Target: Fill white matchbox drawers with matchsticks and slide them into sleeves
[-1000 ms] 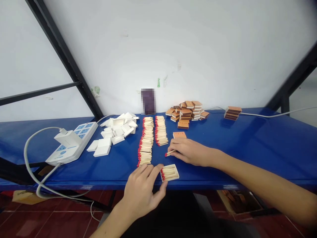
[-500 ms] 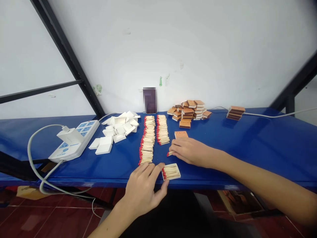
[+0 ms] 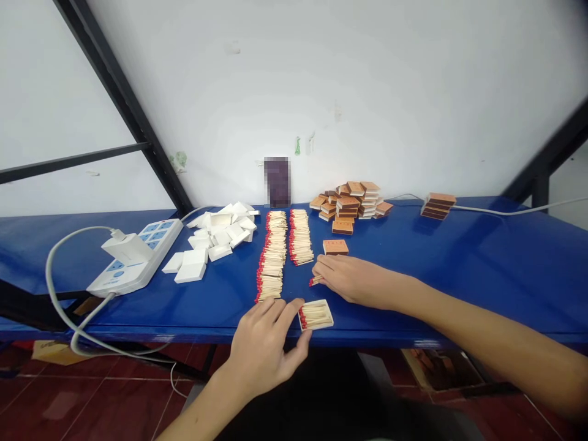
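My left hand (image 3: 266, 343) rests at the table's near edge, its thumb and forefinger pinching the left side of a small white tray of matches (image 3: 316, 315). Just beyond it, my right hand (image 3: 351, 278) lies on the blue table (image 3: 459, 269) with its fingers closed on a few red-tipped matches (image 3: 315, 280). Two long rows of matches (image 3: 285, 250) lie ahead of both hands. A single orange matchbox sleeve (image 3: 335, 247) sits right behind my right hand.
A heap of white inner trays (image 3: 215, 237) lies at the left, beside a white power strip (image 3: 133, 257) with a plugged adapter and grey cable. Orange matchbox sleeves (image 3: 351, 205) are piled at the back, a small stack (image 3: 438, 206) farther right. Black frame bars cross behind.
Both hands stay almost where they were. My right hand has drawn the matches in a little, so less of them shows past the fingers. The view has shifted slightly.
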`<action>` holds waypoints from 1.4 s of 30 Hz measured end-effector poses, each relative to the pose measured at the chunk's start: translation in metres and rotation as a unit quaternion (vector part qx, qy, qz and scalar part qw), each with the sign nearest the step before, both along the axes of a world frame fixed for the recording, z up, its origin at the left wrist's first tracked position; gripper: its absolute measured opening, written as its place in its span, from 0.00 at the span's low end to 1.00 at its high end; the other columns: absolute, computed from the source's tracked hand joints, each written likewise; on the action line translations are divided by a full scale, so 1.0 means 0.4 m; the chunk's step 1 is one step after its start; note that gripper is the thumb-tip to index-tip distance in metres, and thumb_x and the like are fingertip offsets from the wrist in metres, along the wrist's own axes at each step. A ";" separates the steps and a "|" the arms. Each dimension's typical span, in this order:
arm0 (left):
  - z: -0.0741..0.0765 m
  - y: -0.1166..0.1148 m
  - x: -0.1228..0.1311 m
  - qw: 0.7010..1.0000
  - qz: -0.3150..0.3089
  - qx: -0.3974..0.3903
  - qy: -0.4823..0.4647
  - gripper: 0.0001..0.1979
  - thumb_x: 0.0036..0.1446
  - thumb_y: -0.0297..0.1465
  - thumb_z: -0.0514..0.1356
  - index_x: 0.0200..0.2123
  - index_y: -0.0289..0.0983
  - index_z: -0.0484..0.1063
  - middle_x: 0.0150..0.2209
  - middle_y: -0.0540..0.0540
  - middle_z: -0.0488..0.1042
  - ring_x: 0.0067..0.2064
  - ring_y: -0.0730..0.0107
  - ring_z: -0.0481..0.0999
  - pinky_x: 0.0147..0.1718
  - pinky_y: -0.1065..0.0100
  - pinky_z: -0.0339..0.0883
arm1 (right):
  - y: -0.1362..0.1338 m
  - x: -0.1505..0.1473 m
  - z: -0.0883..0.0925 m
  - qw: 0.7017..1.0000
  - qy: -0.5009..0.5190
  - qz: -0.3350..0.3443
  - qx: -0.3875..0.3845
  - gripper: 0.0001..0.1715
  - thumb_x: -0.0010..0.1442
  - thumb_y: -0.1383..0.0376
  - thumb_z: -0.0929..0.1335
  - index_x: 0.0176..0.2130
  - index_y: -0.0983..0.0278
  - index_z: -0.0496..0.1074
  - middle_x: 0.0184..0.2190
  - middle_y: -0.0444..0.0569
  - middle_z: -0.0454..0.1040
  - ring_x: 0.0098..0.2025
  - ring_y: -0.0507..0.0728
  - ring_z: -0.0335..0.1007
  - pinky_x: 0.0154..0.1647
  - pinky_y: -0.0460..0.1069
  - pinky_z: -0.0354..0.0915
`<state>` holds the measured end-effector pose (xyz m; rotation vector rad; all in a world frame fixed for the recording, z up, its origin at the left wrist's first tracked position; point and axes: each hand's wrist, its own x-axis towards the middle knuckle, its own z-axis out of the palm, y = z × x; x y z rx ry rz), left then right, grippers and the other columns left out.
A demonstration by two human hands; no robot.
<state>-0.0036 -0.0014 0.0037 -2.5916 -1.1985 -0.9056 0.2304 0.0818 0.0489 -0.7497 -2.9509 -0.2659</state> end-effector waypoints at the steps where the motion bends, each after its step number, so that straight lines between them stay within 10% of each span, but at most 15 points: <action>1: 0.000 0.000 0.000 1.000 0.000 0.001 0.001 0.16 0.62 0.35 0.58 0.51 0.37 0.68 0.37 0.44 0.76 0.38 0.57 0.76 0.37 0.56 0.73 | 0.000 0.001 -0.001 1.000 0.006 0.001 -0.008 0.11 0.69 0.73 0.57 0.42 0.69 0.66 0.39 0.55 0.69 0.38 0.57 0.65 0.39 0.52 0.62; 20: -0.002 0.003 0.000 1.000 0.001 0.006 0.007 0.16 0.63 0.35 0.57 0.52 0.36 0.68 0.37 0.44 0.76 0.38 0.57 0.75 0.37 0.57 0.73 | -0.007 0.003 0.006 0.998 0.003 -0.020 -0.058 0.10 0.69 0.72 0.58 0.44 0.69 0.66 0.41 0.55 0.69 0.39 0.57 0.65 0.40 0.52 0.62; 33: 0.000 0.000 0.000 1.000 0.002 0.000 0.003 0.16 0.62 0.36 0.57 0.52 0.36 0.69 0.37 0.44 0.76 0.39 0.56 0.75 0.37 0.56 0.72 | 0.035 0.000 0.042 0.949 0.104 -0.090 -0.282 0.13 0.70 0.59 0.60 0.44 0.65 0.68 0.40 0.52 0.73 0.39 0.56 0.68 0.40 0.50 0.62; 42: 0.003 -0.002 0.001 1.000 0.000 -0.003 0.004 0.17 0.62 0.36 0.56 0.52 0.36 0.69 0.36 0.44 0.75 0.37 0.57 0.75 0.36 0.57 0.72 | 0.040 -0.017 0.066 0.964 0.020 -0.120 -0.236 0.13 0.69 0.63 0.60 0.40 0.67 0.70 0.35 0.53 0.74 0.34 0.56 0.67 0.34 0.49 0.59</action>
